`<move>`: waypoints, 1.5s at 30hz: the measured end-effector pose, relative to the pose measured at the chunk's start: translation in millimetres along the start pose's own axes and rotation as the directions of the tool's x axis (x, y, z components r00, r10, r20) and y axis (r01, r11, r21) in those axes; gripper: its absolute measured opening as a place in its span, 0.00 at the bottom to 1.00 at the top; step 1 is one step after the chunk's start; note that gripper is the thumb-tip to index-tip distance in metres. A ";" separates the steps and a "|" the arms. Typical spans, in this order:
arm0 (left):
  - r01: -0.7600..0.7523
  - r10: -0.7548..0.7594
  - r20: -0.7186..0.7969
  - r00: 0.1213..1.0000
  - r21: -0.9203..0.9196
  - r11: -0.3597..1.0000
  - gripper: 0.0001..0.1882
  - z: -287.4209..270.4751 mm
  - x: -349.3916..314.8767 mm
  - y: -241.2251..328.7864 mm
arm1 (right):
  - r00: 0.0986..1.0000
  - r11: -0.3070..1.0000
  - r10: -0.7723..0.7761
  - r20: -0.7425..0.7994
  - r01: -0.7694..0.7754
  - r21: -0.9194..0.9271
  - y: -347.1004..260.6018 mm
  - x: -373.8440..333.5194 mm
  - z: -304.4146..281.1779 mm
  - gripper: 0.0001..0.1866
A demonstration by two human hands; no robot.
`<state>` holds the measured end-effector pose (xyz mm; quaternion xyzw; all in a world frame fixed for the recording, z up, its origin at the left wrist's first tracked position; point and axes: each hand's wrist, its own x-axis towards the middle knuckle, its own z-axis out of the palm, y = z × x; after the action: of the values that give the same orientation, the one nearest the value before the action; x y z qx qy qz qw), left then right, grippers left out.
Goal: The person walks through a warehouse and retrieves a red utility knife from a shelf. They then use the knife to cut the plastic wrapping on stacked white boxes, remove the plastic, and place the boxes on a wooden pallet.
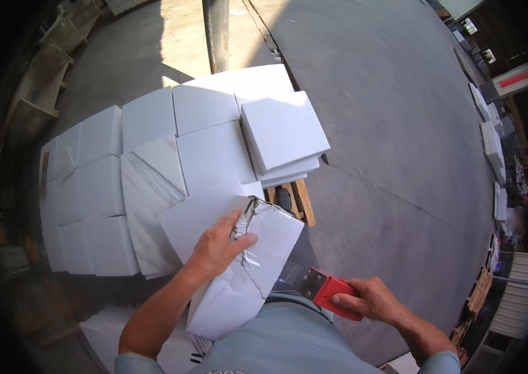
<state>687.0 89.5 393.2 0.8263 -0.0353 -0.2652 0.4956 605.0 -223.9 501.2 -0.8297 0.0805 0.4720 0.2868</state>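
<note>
Package (267, 249) in white wrapping, low centre of the frame, tilted in front of a pale blue-grey shirt (270, 343). Looks battered: ripped along the upper edge, crumpled at the upper left into ragged, wrinkled folds, dark brownish line along the tear, jagged crease down the broad face. Left hand (214, 246) at the torn edge, fingers slightly bent over the narrow side, thumb spread well apart on the broad face; cannot tell how firmly gripped. Right hand (373, 299), right of lower centre, wrapped closely around a red-handled bladed tool (329, 292), thumb across the handle.

Partly hidden behind the package: far part of the blade, hard to separate from the dark floor. Cut off by the black fisheye rim: far ends of the surroundings. Half covered by the left forearm: more white stock (105, 333) at lower left.

Smooth, matt, block-shaped white packs (211, 153), close together from left to upper centre; loosely creased, streaked sheet (148, 215) over one. Rough wooden pallet (306, 202) below; round dark post (216, 34) at top centre; flat grey floor (395, 137), thinly cracked.
</note>
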 end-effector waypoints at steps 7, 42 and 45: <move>-0.012 0.010 -0.022 1.000 -0.062 0.998 0.34 6.7 2.4 5.7 | 0.995 0.983 -0.032 -0.094 0.014 -0.185 -7.1 35.8 25.4 0.27; -0.460 0.633 -0.279 0.722 0.490 0.741 0.31 40.1 -32.1 44.4 | 0.772 0.803 0.131 -0.622 0.285 0.523 58.0 59.9 46.7 0.23; -0.187 0.331 -0.363 0.871 0.379 0.906 0.29 25.0 -18.5 10.1 | 0.777 0.749 0.068 -0.625 0.374 0.546 44.7 52.2 34.6 0.23</move>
<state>661.4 70.3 400.0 0.9226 -0.0844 -0.0020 0.3763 589.6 -234.5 426.6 -0.7892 0.2528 0.0947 0.5517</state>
